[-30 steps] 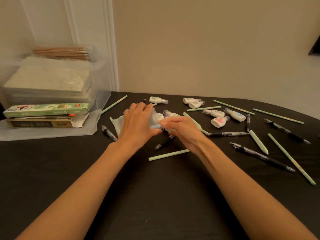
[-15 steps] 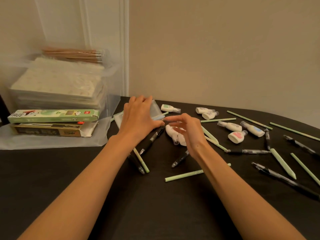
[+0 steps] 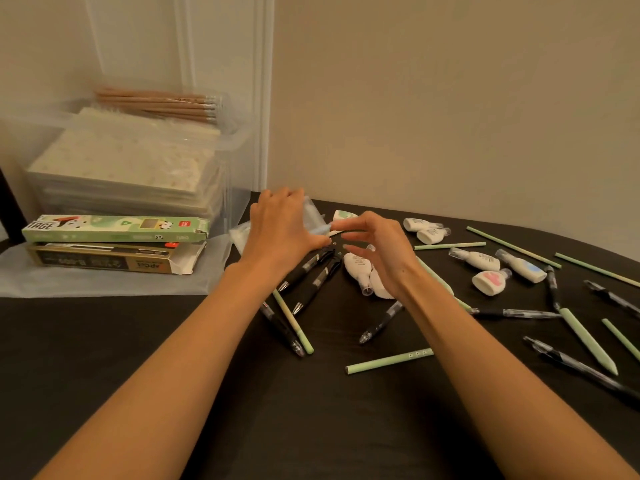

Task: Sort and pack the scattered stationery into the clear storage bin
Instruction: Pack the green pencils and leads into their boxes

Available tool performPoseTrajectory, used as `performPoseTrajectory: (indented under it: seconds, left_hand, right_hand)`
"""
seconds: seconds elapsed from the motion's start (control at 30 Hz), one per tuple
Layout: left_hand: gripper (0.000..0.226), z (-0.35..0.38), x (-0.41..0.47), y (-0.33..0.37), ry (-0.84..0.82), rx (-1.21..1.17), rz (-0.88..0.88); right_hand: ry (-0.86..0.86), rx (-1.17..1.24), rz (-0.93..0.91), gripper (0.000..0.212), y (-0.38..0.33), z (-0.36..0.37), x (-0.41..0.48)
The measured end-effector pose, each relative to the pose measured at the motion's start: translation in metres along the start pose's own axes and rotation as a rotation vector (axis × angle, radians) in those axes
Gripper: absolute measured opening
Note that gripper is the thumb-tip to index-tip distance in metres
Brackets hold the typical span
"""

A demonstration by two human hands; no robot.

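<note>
My left hand [image 3: 282, 230] grips a small clear plastic bag [image 3: 313, 216] with a pale blue strip at its edge, held above the black table [image 3: 311, 427]. My right hand [image 3: 384, 258] hovers just right of it, fingers curled and apart, holding nothing. Under the hands lie black pens [image 3: 311, 275] and white correction-tape dispensers [image 3: 360, 271]. Green pencils [image 3: 389, 362] and more pens [image 3: 585, 370] are scattered to the right. The clear storage bin [image 3: 228, 161] stands at the back left, holding paper stacks and wooden pencils [image 3: 159, 103].
A green pencil box [image 3: 114, 228] rests on a gold box [image 3: 110, 259], both on the bin's clear lid [image 3: 104, 282] in front of the bin. More white dispensers [image 3: 491, 271] lie at the right. A beige wall rises behind the table.
Both hands have lifted off the table toward the back. The right hand has let go of the bag and opened. The view has shifted, showing more of the bin.
</note>
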State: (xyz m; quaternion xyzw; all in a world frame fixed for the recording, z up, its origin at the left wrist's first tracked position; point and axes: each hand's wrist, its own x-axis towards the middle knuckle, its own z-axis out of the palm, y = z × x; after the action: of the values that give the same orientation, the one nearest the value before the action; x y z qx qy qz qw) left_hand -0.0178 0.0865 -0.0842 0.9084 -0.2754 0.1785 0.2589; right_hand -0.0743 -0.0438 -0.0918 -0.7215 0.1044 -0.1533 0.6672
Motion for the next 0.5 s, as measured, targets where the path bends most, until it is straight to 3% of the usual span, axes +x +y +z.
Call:
performPoseTrajectory:
  seconds: [0.23, 0.33, 0.5]
  left_hand:
    - [0.072, 0.000, -0.002, -0.002, -0.079, -0.104, 0.136]
    - [0.078, -0.001, 0.000, -0.005, -0.103, -0.106, 0.172]
    - [0.077, 0.001, -0.001, -0.003, -0.134, -0.164, 0.234]
  right_hand:
    - [-0.284, -0.030, 0.026, 0.017, 0.001, -0.017, 0.009]
    - [-0.324, -0.044, 0.024, 0.017, -0.003, -0.024, 0.006]
    - [-0.291, -0.309, -0.104, 0.016, -0.009, -0.029, 0.000]
